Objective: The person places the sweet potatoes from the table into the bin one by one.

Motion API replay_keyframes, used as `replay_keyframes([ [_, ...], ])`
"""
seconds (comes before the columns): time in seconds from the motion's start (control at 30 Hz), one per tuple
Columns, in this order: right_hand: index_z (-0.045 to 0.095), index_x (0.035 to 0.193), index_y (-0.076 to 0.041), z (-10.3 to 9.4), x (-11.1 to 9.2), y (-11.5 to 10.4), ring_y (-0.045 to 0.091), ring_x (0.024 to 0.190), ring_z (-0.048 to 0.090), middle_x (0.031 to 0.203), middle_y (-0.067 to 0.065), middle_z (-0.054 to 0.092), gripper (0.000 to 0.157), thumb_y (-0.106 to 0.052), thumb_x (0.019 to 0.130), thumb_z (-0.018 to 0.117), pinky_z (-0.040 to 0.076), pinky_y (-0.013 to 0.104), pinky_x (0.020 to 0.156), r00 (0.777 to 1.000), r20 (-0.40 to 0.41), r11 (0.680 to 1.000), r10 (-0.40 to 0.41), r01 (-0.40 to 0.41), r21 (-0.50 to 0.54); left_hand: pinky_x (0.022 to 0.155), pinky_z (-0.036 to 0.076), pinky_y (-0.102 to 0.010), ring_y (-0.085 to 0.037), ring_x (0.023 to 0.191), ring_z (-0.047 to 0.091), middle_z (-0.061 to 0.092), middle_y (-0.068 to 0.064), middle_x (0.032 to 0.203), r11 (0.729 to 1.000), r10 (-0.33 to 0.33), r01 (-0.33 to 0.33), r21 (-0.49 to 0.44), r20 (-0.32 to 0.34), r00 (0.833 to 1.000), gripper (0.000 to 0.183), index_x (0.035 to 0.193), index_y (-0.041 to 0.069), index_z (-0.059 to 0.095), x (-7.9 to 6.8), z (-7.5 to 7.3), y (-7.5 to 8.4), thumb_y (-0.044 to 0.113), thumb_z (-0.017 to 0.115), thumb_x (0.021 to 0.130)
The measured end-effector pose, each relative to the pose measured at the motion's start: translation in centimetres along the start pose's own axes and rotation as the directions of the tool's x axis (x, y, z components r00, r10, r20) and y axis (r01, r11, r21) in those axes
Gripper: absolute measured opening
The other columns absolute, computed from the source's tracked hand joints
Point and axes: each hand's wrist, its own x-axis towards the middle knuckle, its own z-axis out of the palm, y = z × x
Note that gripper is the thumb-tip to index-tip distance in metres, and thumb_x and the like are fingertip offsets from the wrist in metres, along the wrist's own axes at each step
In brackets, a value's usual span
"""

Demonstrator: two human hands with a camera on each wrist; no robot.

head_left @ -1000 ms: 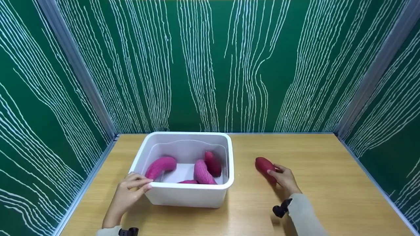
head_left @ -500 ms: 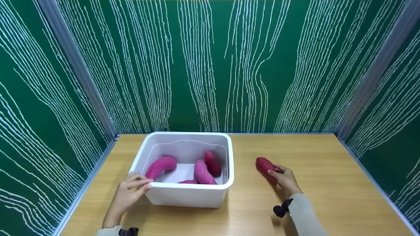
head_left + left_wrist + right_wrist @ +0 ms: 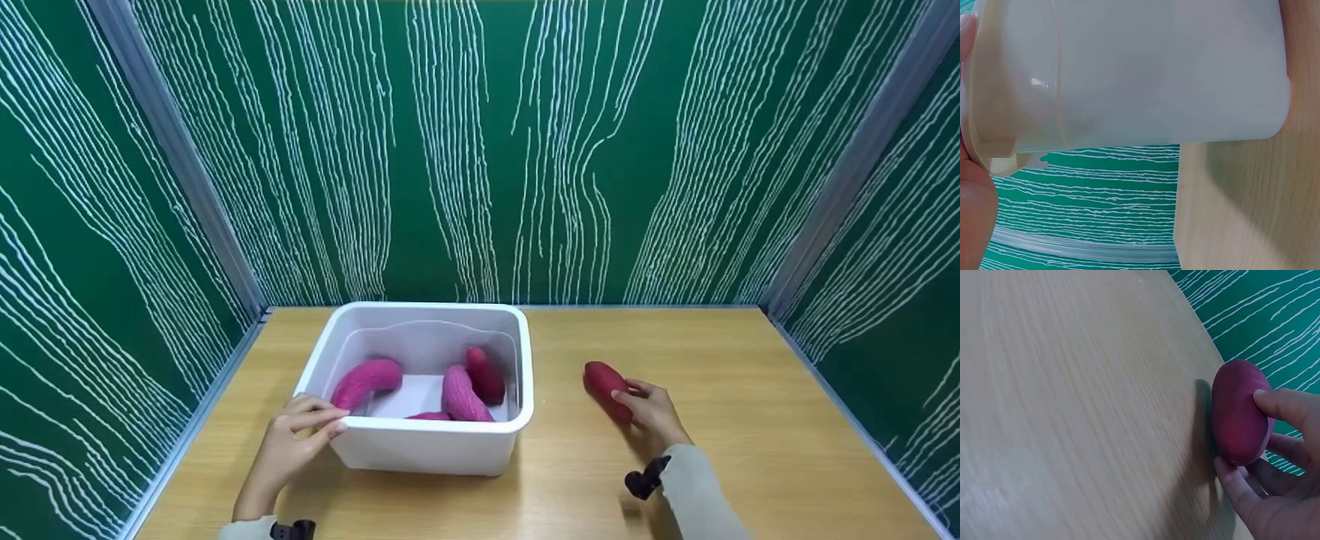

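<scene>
My right hand (image 3: 651,411) holds a dark red sweet potato (image 3: 602,381), smooth and oblong, at the right of the table. In the right wrist view the thumb lies on one side of the sweet potato (image 3: 1238,410) and fingers reach under its near end. My left hand (image 3: 298,435) pinches the rim of a white plastic bin (image 3: 427,448) at its front left corner. Inside the bin lie a curved pink piece (image 3: 367,380) at the left, a ridged pink piece (image 3: 463,394) and a dark red piece (image 3: 486,375) at the right. Another pink piece is mostly hidden behind the front wall.
The light wooden table (image 3: 720,360) carries the bin left of centre. Green panels with white wavy lines (image 3: 510,150) stand at the back and both sides, joined by grey metal posts (image 3: 180,142). Each wrist bears a black strap device (image 3: 645,478).
Almost nothing differs. Both hands keep their places, the left on the bin's rim and the right on the sweet potato; only a very slight shift of the view shows.
</scene>
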Motion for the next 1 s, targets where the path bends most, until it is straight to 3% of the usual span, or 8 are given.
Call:
replay_keyframes([
  [0.37,0.039,0.14,0.011,-0.1,-0.5,-1.1,0.041,0.116,0.053,0.135,0.036,0.043,0.063,-0.025,0.095,0.063,0.051,0.044,0.087,0.998,0.047,0.997,0.052,-0.054,0.047,0.073,0.042,-0.015,-0.017,0.079,0.057,0.067,-0.01,0.079,1.0,0.008,-0.008,0.001,0.0,1.0,0.021,0.081,-0.007,0.073,-0.1,0.0,-0.1,-0.018,0.078,0.064],
  [0.53,0.04,0.14,0.009,0.1,-0.8,-1.5,0.031,0.107,0.057,0.132,0.033,0.047,0.063,-0.024,0.093,0.065,0.051,0.039,0.085,0.995,0.064,0.99,0.081,-0.088,0.11,0.076,0.04,-0.014,-0.017,0.081,0.057,0.067,-0.011,0.08,1.0,0.001,-0.001,0.011,0.003,1.0,0.021,0.082,-0.007,0.073,-0.1,0.0,-0.1,-0.018,0.078,0.064],
  [0.77,0.045,0.136,0.01,0.1,-0.9,-2.1,0.027,0.102,0.058,0.127,0.029,0.051,0.059,-0.024,0.093,0.066,0.051,0.027,0.08,0.998,0.061,0.998,0.032,-0.036,0.059,0.077,0.041,-0.014,-0.014,0.083,0.057,0.069,-0.001,0.08,0.999,-0.043,0.043,0.016,0.004,0.999,0.023,0.083,0.001,0.077,-0.8,0.3,-2.7,-0.014,0.08,0.066],
  [0.9,0.041,0.14,0.007,0.2,-1.3,-2.7,0.031,0.107,0.054,0.133,0.028,0.046,0.064,-0.025,0.092,0.069,0.051,0.032,0.086,0.993,0.083,0.99,0.084,-0.093,0.106,0.078,0.041,-0.015,-0.011,0.085,0.056,0.069,0.005,0.083,0.997,-0.074,0.074,0.01,0.022,0.997,0.02,0.086,0.004,0.078,-0.9,0.2,-3.4,-0.008,0.081,0.07],
  [1.0,0.04,0.14,0.007,0.3,-1.6,-3.2,0.032,0.105,0.055,0.134,0.029,0.044,0.065,-0.024,0.091,0.07,0.051,0.037,0.088,0.992,0.092,0.988,0.08,-0.091,0.123,0.079,0.041,-0.015,-0.011,0.085,0.057,0.069,0.005,0.084,0.997,-0.075,0.075,0.002,0.032,0.997,0.018,0.088,0.003,0.078,-0.9,0.1,-3.4,-0.005,0.081,0.072],
])
